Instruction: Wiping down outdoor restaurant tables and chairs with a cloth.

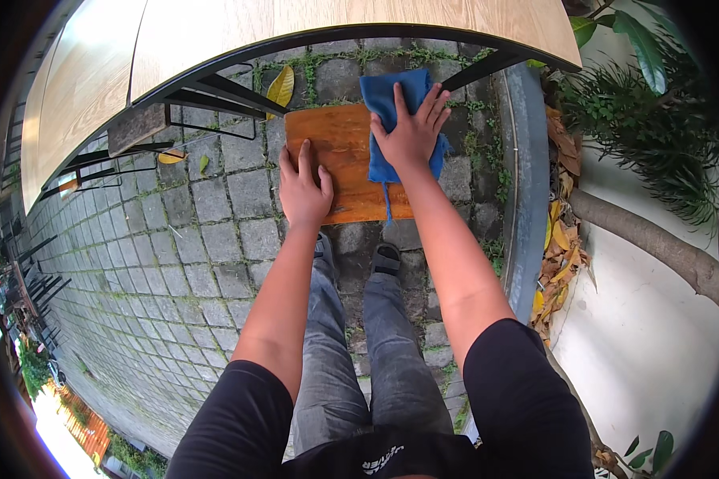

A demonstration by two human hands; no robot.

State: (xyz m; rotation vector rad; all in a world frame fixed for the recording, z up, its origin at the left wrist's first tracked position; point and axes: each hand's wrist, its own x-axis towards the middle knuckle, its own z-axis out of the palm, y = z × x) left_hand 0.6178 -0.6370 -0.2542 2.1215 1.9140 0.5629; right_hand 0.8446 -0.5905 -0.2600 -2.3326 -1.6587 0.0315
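Note:
A brown wooden seat or board [352, 161], glossy and worn in grain, lies before me under the table's edge. My left hand [305, 191] rests on its left edge, fingers pointing away and slightly apart. On the right side of the wood is a folded blue cloth [378, 90] with frayed edges, overhanging the far and right edges. My right hand [410, 129] presses flat on this cloth with its fingers spread. One loose blue strand [387, 203] trails from the cloth towards me. What supports the wood is hidden.
A light wood-topped table [335, 15] with black metal legs stands just beyond. Another stool [138, 129] is under it at left. A grey curb [526, 179] and a bed of dry leaves [560, 251] run along the right. Stone paving [215, 239] surrounds my sandalled feet.

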